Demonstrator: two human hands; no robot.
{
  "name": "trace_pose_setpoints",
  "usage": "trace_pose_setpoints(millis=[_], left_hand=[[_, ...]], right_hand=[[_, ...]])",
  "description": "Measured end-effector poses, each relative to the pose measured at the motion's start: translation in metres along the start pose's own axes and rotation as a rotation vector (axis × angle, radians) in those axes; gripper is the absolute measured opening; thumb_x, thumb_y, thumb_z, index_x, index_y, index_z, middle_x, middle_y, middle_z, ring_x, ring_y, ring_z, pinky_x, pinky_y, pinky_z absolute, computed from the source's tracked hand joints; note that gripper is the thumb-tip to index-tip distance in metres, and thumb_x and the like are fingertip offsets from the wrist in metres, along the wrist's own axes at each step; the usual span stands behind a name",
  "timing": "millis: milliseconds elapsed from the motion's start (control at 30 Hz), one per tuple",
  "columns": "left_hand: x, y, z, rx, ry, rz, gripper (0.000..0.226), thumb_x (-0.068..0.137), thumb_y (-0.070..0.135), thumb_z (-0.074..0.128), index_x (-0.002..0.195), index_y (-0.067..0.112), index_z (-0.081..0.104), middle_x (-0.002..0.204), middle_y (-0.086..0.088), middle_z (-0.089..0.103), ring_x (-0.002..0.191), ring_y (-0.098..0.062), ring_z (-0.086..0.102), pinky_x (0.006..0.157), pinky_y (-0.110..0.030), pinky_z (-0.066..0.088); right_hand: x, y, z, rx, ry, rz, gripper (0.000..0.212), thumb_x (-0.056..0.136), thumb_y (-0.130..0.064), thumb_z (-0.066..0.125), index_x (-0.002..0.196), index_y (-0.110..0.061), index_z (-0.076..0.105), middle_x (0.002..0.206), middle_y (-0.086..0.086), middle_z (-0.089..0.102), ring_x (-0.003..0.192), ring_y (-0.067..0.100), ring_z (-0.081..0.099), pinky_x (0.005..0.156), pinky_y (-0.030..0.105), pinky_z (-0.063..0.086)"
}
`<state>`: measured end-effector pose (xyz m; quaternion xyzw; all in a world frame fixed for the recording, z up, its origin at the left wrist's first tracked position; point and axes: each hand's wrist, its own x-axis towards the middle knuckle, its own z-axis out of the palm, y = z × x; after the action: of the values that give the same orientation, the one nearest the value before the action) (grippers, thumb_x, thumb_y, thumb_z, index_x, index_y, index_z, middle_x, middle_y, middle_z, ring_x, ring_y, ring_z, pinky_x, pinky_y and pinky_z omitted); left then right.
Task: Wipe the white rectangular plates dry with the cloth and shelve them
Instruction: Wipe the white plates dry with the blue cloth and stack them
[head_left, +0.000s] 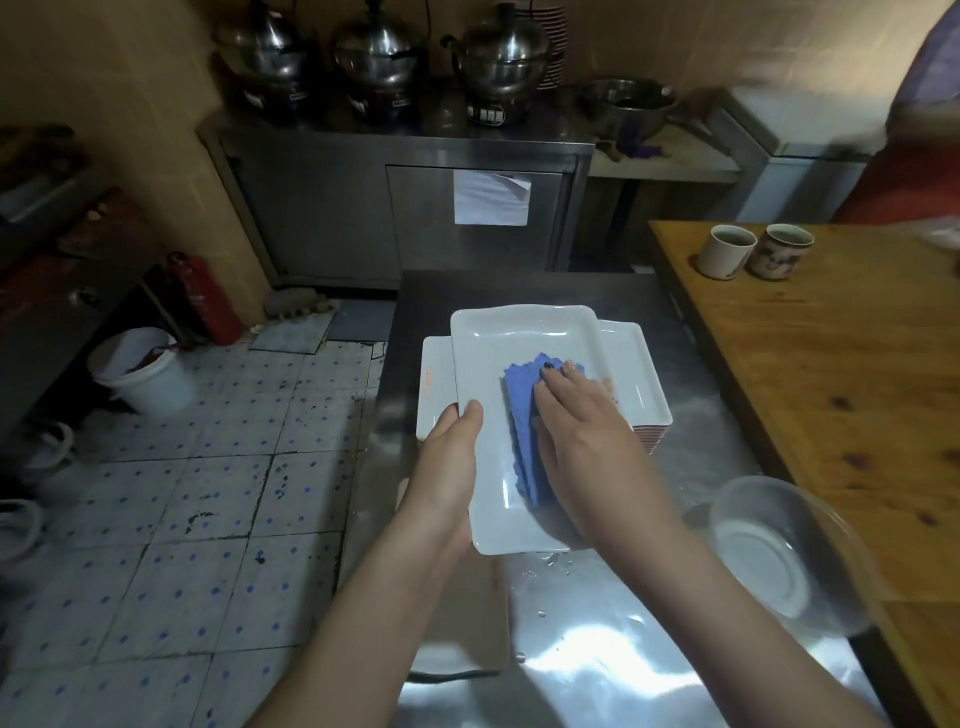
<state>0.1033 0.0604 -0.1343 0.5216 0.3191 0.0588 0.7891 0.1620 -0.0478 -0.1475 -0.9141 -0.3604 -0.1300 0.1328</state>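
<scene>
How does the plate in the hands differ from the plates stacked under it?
The held plate is gripped at its edge by the left hand, while the stacked plates lie untouched on the steel table. The held plate carries the blue cloth, pressed down by the right hand; the stacked plates carry none. The held plate points away from the person; the stacked plates lie crosswise. Both are white, rectangular and rimmed.

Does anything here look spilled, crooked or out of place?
Water drops lie spilled on the steel table beside the plate being wiped. The paper on the cabinet door is peeling at one corner. The red fire extinguisher stands tilted.
</scene>
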Motion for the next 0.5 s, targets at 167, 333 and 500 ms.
trace_pose_setpoints(millis=[167,333,500], left_hand=[[-0.007,0.004,0.001,0.124,0.049,0.066,0.029,0.100,0.040,0.035,0.107,0.028,0.060,0.115,0.001,0.065,0.107,-0.022,0.061,0.099,-0.042,0.046],[-0.020,0.005,0.004,0.160,0.060,0.135,0.022,0.102,0.036,0.030,0.103,0.033,0.052,0.107,0.008,0.060,0.100,-0.010,0.057,0.084,-0.023,0.045],[-0.022,0.009,-0.005,0.237,0.075,0.111,0.033,0.100,0.038,0.035,0.122,0.026,0.057,0.124,0.004,0.061,0.114,-0.017,0.057,0.105,-0.040,0.041]], right_hand=[[0.000,-0.013,-0.011,0.151,-0.166,-0.083,0.061,0.093,-0.032,0.020,0.132,0.003,0.050,0.144,0.019,0.043,0.137,0.034,0.036,0.114,0.022,0.006],[0.025,-0.023,-0.010,0.130,-0.278,-0.150,0.058,0.098,-0.035,0.007,0.152,-0.012,0.011,0.160,0.003,0.004,0.147,0.015,-0.003,0.113,0.022,-0.009],[0.042,-0.016,-0.027,-0.125,-0.266,-0.061,0.052,0.104,-0.029,0.013,0.152,-0.013,0.004,0.160,0.004,-0.002,0.147,0.018,-0.005,0.114,0.030,-0.011]])
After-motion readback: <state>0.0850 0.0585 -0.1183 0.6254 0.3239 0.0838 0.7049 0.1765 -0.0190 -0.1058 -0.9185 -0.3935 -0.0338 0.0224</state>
